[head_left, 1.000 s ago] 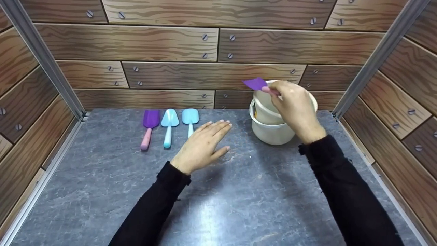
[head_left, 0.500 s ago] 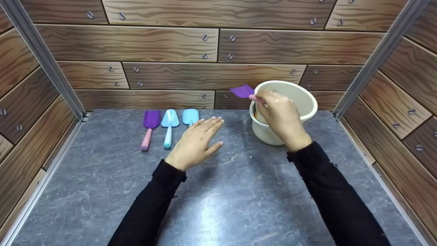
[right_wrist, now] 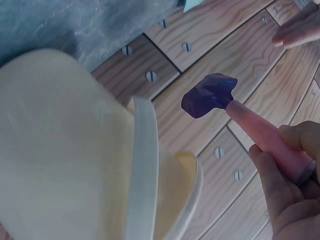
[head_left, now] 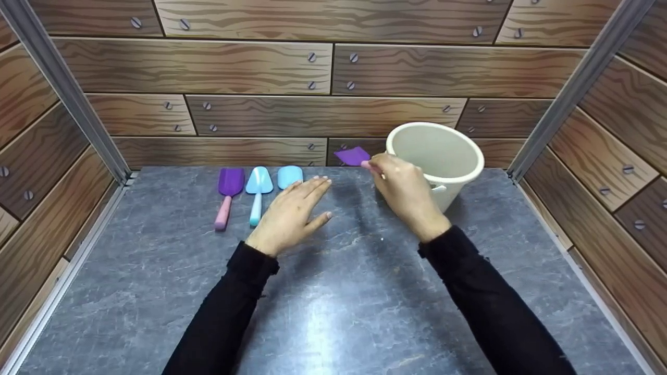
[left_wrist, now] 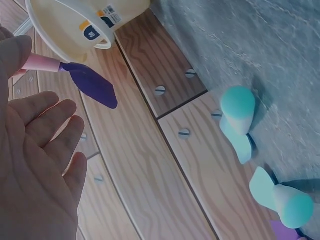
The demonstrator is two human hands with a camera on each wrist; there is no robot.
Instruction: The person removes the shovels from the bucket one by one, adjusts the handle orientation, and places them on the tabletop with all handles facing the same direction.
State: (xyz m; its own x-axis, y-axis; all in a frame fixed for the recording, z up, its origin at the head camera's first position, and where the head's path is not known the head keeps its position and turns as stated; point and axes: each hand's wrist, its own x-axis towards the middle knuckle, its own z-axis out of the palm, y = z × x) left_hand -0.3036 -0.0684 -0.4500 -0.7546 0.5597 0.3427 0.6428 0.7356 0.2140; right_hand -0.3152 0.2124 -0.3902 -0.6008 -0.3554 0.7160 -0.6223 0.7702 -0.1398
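Note:
My right hand (head_left: 404, 190) grips the pink handle of a toy shovel (head_left: 353, 155) with a purple blade, held in the air left of a cream bucket (head_left: 448, 179). In the right wrist view, thumb and fingers wrap the shovel's pink handle (right_wrist: 267, 140). My left hand (head_left: 289, 213) hovers palm down with fingers stretched out, nothing in it. Beneath it, a light-blue toy shovel (head_left: 289, 177) shows only its blade; the hand hides its handle. Left of that lie a second light-blue shovel (head_left: 259, 182) and a purple-bladed shovel with pink handle (head_left: 231, 182).
The bucket stands at the back right of the grey marbled tabletop (head_left: 323, 297); a white bail handle (left_wrist: 107, 37) shows at its rim. Wood-patterned walls (head_left: 260, 67) close the back and both sides, with metal corner posts (head_left: 565, 88).
My right hand has moved left and down, carrying the purple-bladed shovel from in front of the bucket's opening to its left side. My left hand has drifted slightly left and up.

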